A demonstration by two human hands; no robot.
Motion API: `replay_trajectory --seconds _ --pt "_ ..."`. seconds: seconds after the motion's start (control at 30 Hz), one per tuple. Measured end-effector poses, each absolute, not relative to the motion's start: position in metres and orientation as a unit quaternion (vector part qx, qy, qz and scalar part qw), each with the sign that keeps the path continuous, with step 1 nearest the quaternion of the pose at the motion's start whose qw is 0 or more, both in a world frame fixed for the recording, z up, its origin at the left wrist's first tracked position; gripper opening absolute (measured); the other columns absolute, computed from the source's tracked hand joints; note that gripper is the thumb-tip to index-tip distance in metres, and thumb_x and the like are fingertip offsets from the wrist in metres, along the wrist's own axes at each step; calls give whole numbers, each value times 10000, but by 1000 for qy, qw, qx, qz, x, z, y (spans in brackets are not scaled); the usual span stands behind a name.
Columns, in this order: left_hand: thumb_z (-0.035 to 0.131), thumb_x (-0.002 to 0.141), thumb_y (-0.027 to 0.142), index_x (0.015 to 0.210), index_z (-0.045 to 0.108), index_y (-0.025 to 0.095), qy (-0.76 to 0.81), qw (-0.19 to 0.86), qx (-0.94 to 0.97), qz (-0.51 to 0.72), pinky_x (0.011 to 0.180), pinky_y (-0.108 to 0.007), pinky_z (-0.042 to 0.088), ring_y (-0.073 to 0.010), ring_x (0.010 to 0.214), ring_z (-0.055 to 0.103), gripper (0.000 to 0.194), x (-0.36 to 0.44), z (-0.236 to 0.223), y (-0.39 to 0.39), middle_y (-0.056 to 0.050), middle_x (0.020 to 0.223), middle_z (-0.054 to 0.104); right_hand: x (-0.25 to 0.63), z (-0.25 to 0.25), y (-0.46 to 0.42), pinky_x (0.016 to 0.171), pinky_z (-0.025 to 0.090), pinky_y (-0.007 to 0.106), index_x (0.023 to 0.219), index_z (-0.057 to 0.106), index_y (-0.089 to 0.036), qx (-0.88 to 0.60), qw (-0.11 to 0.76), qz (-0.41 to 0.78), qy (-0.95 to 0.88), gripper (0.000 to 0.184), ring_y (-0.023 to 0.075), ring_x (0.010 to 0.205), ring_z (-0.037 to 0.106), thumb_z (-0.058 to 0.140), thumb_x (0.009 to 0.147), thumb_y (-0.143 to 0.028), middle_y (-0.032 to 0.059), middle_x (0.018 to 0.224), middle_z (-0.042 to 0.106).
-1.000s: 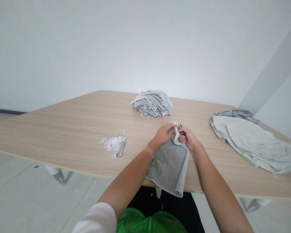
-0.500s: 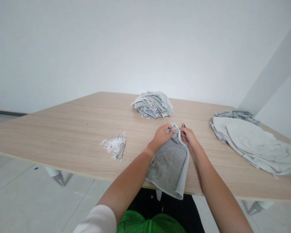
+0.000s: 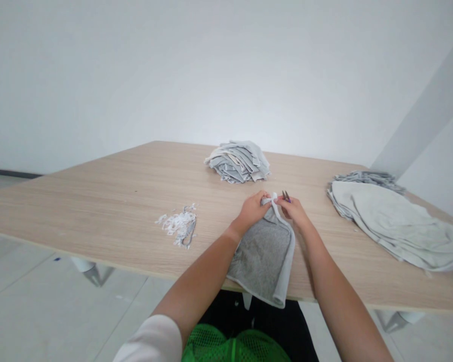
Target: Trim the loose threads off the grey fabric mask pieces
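A grey cloth (image 3: pixel 262 251) lies toward me on the table, its lower end hanging over the front edge. My left hand (image 3: pixel 252 207) pinches the cloth's far end from the left. Close beside it, my right hand (image 3: pixel 293 208) has its fingertips on the same gathered end. That hand also holds small thread snips (image 3: pixel 286 196), their two dark blade tips pointing away from me and slightly apart. The handle is mostly hidden in the palm.
Beyond my hands stands a stack of grey cloths (image 3: pixel 239 162). A larger pile of pale cloths (image 3: pixel 394 223) covers the table's right side. Left of my arms lies a heap of white scraps and threads (image 3: pixel 180 225) on the wooden table (image 3: pixel 98 201).
My right hand has turned a little, so the snips' blades show more clearly. The cloth's pinched end has shifted slightly between my fingers.
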State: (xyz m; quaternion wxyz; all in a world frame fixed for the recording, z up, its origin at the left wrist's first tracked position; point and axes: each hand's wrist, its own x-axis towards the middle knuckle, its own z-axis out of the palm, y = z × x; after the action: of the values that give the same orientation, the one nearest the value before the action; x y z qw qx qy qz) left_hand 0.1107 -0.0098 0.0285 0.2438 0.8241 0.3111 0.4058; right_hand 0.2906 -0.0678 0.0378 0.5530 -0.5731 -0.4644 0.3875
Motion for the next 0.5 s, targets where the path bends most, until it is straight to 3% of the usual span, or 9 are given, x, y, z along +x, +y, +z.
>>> replay_trajectory --seconds 0.1,0.27,0.5 --pt "624 963 347 1186 690 243 301 272 816 411 1009 -302 499 -197 1108 669 255 112 28 -10 -28 1193 745 288 42 -71 385 145 225 968 666 -178 -558 561 424 -441 395 71 388 259 787 689 -429 -112 461 360" --pt "602 979 426 1095 734 226 312 284 809 409 953 -290 513 -206 1057 684 266 112 33 -12 -32 1112 770 289 43 -70 382 140 231 949 657 -181 -563 565 417 -435 372 71 390 228 760 716 -452 -111 467 328" --pt "622 967 437 1063 755 252 387 229 800 397 920 -308 501 -237 1032 698 246 114 34 -15 -53 1101 782 288 38 -69 452 254 229 889 667 -203 -576 541 257 -556 431 100 494 364 772 778 -606 -63 552 438"
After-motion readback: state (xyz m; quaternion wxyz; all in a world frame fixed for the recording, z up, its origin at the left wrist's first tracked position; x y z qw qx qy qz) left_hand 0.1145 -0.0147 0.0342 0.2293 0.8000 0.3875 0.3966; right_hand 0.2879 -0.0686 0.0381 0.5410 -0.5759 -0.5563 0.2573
